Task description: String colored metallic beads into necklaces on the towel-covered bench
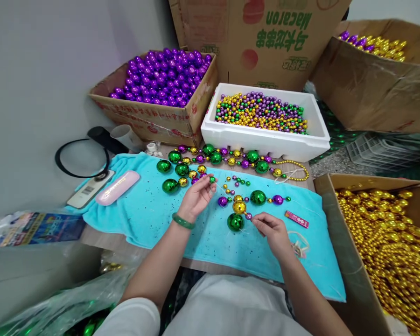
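My left hand (199, 196), with a green bangle (183, 220) on its wrist, pinches a small green bead (212, 179) on a thin white string. Closed at the fingertips, my right hand (271, 228) holds a small purple bead (248, 216). Close by lie a large green bead (235, 222), a gold bead (239, 206) and a purple bead (223, 201). Another large green bead (258, 198) sits just beyond, in line with smaller gold and purple ones. Loose small beads (236, 182) are scattered between the hands and the finished-looking bead strands (215, 157) behind.
A turquoise towel (143, 224) covers the table. Behind it stand a carton of purple beads (161, 119) and a white foam box (266, 143) of mixed small beads. Gold beads fill a carton (357, 261) at right. A pink case (118, 187) and a phone (91, 189) lie left.
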Available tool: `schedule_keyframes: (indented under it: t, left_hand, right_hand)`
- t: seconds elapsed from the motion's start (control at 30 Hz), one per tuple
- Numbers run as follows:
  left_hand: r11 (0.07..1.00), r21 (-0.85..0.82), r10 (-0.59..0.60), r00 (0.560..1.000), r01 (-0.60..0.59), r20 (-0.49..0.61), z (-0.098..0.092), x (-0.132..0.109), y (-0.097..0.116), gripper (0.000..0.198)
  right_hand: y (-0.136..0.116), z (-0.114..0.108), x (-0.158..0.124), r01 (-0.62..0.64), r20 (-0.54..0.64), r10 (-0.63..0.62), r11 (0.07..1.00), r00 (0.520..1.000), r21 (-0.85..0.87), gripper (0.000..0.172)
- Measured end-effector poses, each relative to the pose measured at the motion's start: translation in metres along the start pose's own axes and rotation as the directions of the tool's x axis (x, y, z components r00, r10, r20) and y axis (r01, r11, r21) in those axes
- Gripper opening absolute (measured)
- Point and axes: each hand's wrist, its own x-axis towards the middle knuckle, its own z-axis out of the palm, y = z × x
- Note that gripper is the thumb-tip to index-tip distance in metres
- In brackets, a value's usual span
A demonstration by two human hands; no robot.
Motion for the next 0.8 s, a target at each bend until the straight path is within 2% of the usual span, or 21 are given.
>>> schedule_keyframes:
  t: [0.27,0.8]
  left_hand:
    - [0.999,-0.037,-0.040,0.999,0.040,-0.014,-0.0053,-0.0039,-0.0016,0.015]
    - [0.994,-0.090,-0.060,0.998,0.057,-0.021,-0.0022,-0.0062,-0.0039,0.020]
  right_hand:
    - [0.0003,0.0042,-0.0005,0.003,0.008,-0.003,0.999,1.000,-0.031,0.020]
    - [0.0060,0.0015,-0.0022,-0.001,-0.011,0.000,0.999,1.000,-0.039,0.020]
